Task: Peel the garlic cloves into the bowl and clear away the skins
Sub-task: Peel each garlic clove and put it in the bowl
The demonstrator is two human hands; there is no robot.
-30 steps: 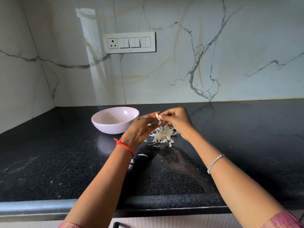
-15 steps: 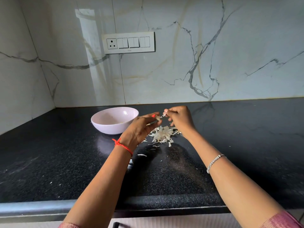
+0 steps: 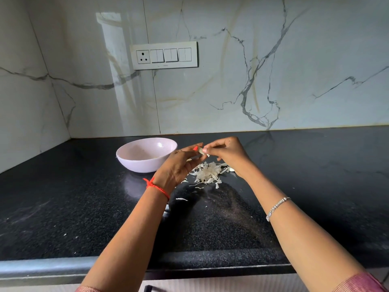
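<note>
Two hands meet above a heap of thin, papery skins (image 3: 207, 173). The left hand (image 3: 176, 167) and the right hand (image 3: 229, 153) both pinch one small, smooth garlic clove (image 3: 201, 151). A round, shiny bowl (image 3: 134, 163) sits just left of them on the black, speckled counter (image 3: 80, 207), which stretches wide on both sides.

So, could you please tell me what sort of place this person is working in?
Most likely a home kitchen: a speckled black stone countertop meets veined white marble-look wall panels carrying a white switch-and-socket plate, and a pale pink round bowl stands near a heap of papery garlic skins.
</note>
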